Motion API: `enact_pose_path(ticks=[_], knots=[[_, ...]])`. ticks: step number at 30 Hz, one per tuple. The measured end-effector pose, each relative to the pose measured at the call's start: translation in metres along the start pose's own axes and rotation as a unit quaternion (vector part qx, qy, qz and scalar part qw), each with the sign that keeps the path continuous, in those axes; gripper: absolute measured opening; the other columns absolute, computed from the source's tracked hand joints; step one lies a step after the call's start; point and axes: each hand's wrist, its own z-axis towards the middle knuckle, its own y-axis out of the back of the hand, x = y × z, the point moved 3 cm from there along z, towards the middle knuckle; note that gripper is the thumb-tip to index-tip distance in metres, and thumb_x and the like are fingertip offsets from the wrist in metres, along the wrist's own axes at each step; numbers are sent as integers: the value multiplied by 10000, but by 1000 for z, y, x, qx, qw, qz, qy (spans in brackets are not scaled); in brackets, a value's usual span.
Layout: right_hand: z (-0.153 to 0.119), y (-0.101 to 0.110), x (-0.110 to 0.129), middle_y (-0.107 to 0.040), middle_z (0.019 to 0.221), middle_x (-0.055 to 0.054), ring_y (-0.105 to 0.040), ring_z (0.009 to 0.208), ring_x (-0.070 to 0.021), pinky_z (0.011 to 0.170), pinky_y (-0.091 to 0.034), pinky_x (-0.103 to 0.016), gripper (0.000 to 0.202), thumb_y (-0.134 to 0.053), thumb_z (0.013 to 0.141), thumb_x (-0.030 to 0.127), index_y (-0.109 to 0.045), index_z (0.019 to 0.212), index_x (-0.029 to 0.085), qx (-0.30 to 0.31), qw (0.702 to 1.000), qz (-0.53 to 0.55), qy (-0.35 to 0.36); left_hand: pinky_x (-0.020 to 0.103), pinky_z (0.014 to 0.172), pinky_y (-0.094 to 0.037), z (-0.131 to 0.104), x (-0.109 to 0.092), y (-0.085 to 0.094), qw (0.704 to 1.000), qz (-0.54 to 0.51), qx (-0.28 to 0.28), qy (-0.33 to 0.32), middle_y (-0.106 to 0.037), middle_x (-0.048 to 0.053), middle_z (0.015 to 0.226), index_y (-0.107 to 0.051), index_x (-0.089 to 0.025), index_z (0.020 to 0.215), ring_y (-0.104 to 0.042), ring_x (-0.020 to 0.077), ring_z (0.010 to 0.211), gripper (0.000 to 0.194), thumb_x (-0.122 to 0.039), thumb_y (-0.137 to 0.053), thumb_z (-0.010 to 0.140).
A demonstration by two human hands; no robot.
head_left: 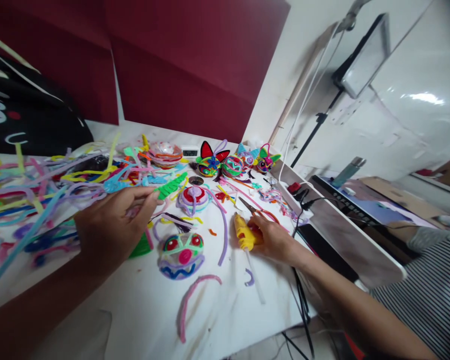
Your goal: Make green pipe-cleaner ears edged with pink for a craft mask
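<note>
The pipe-cleaner face (182,256) lies on the tabletop (146,320) with red eyes, pink nose and blue zigzag mouth already in place. Just beyond it, the left hand (118,215) has its fingers pinched on a green piece (171,186), which is not attached to it. Right of the face, the right hand's (273,239) fingers look curled round a yellow glue gun (243,232). Well behind the face sit four decorated balls (209,166), finished by the look of them. Loose pipe cleaners (41,221) sprawl to its left; farther back, maroon panels (195,60) stand before a white wall (266,110).
</note>
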Motion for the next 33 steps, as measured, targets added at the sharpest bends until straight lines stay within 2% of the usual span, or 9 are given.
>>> enact_pose_path(ticks=[4, 6, 8, 13, 16, 19, 23, 27, 33], knots=[[3, 32, -2, -635, 1100, -100, -629, 939, -196, 806, -483, -292, 409, -680, 746, 272, -587, 1129, 162, -48, 998, -14, 27, 261, 545, -452, -1, 1, -1, 1000, 3, 0, -2, -761, 79, 740, -727, -135, 854, -720, 225, 676, 201, -303, -618, 839], [14, 47, -6, -667, 1066, -79, -641, 926, -167, 788, -481, -251, 225, -581, 842, 227, -630, 1054, 170, -70, 996, -48, 0, 258, 540, -444, -2, 0, -2, 1000, 6, 0, -9, -764, 77, 752, -727, -137, 859, -721, 223, 687, 198, -302, -620, 839], [31, 53, -14, -688, 1055, -79, -646, 930, -167, 805, -472, -242, 185, -546, 866, 183, -655, 1014, 158, -61, 992, -101, -52, 249, 536, -438, -2, 0, -2, 1000, 9, -2, -19, -765, 65, 757, -726, -145, 865, -720, 208, 684, 186, -298, -624, 839], [82, 39, -33, -702, 971, -105, -655, 929, -224, 806, -491, -304, 162, -541, 885, 177, -691, 932, 138, -15, 983, -148, -107, 208, 538, -448, -2, -4, -1, 999, 17, -11, -42, -749, 17, 685, -711, -161, 852, -705, 153, 622, 163, -291, -613, 856], [107, 27, -43, -603, 1178, -86, -613, 1005, -207, 850, -527, -395, 285, -554, 917, 321, -585, 1155, 168, 9, 978, -164, -126, 206, 537, -456, -3, -6, -2, 998, 13, -11, -59, -754, 23, 696, -702, -156, 843, -709, 155, 623, 176, -301, -605, 863], [124, 20, -47, -577, 1214, -90, -605, 1026, -211, 854, -530, -419, 337, -563, 912, 332, -548, 1206, 168, 18, 977, -167, -134, 211, 533, -463, -4, -6, -4, 998, 12, -4, -66, -759, 24, 725, -689, -162, 859, -710, 158, 623, 180, -316, -596, 867], [129, 29, -48, -583, 1208, -87, -605, 1027, -213, 855, -528, -408, 318, -562, 913, 327, -561, 1191, 173, 12, 979, -161, -128, 204, 525, -464, -4, -7, -3, 996, 17, -9, -86, -752, 0, 703, -673, -182, 826, -701, 143, 592, 135, -294, -606, 858], [120, 56, -52, -592, 1193, -89, -611, 1009, -208, 849, -531, -409, 314, -553, 918, 327, -564, 1185, 163, -31, 981, -152, -119, 215, 516, -453, -3, -7, -3, 997, 16, -1, -71, -756, 7, 715, -677, -189, 842, -704, 155, 606, 128, -298, -612, 853], [109, 76, -56, -715, 966, -94, -657, 914, -173, 804, -478, -245, 225, -453, 946, 176, -650, 1037, 117, -71, 983, -143, -85, 242, 535, -443, -6, -6, -5, 998, 17, 8, -60, -768, 27, 776, -698, -196, 849, -714, 190, 663, 159, -320, -600, 858]])
